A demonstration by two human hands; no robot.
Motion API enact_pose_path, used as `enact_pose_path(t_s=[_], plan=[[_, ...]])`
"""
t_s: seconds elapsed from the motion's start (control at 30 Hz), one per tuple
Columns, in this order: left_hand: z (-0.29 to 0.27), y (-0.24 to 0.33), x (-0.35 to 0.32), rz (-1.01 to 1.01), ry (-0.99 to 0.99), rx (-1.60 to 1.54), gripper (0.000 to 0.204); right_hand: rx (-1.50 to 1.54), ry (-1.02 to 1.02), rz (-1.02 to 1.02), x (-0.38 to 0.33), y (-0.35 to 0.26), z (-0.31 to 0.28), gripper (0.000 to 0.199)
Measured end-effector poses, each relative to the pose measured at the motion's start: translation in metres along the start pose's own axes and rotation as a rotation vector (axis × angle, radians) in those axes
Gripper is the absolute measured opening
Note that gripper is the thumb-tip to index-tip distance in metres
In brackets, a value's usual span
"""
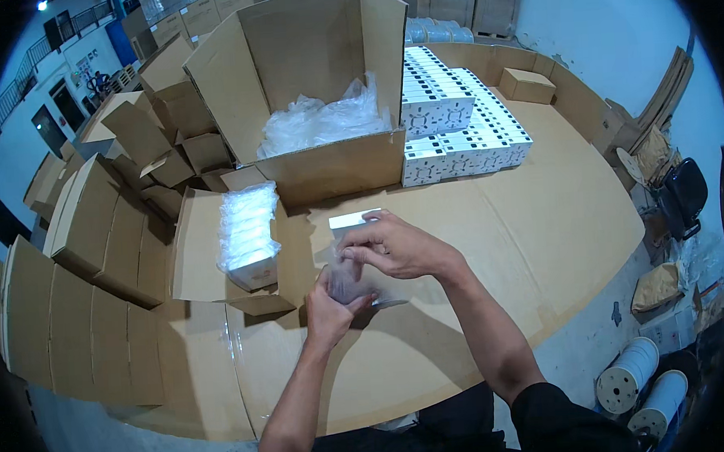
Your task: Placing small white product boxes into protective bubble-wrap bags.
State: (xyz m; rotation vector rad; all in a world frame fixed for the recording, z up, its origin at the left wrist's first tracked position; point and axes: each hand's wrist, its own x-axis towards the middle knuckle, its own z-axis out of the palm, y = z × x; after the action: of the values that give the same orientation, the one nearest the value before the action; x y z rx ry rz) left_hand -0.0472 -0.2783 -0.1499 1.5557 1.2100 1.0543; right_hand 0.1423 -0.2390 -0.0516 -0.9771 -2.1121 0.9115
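A short, loose sleeve of plain black fabric (565, 424) is worn on the right arm, its hem set close to the elbow. The slender forearms, the bare left hand (326, 314) and the bare right hand (400, 248) are left uncovered. Dark, creased cloth (458, 425) is worn over the lap.

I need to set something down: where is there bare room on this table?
The widest patch of table lies right of the right hand, in front of the white boxes. A smaller one lies between the small open carton and the front edge. Crowded: the left side, with brown cartons, and the back, around the big carton.
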Motion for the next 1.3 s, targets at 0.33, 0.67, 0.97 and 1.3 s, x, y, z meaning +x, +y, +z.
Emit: enact_pose_path(t_s=[0.33,0.67,0.97,1.3], plan=[[0.002,0.003,0.001,-0.009,0.002,-0.164,0.06,0.299,0.486,0.051,-0.02,0.011,-0.008,0.02],[0.004,0.003,0.002,0.013,0.023,-0.141,0.053,0.751,0.678,-0.107,-0.019,0.056,0.004,0.031],[0.002,0.014,0.002,-0.073,0.063,-0.117,0.044,0.55,0.508,0.051,-0.029,0.095,0.004,0.05],[0.003,0.011,0.003,-0.047,0.036,-0.145,0.049,0.511,0.443,0.098,-0.021,0.097,0.019,0.036]])
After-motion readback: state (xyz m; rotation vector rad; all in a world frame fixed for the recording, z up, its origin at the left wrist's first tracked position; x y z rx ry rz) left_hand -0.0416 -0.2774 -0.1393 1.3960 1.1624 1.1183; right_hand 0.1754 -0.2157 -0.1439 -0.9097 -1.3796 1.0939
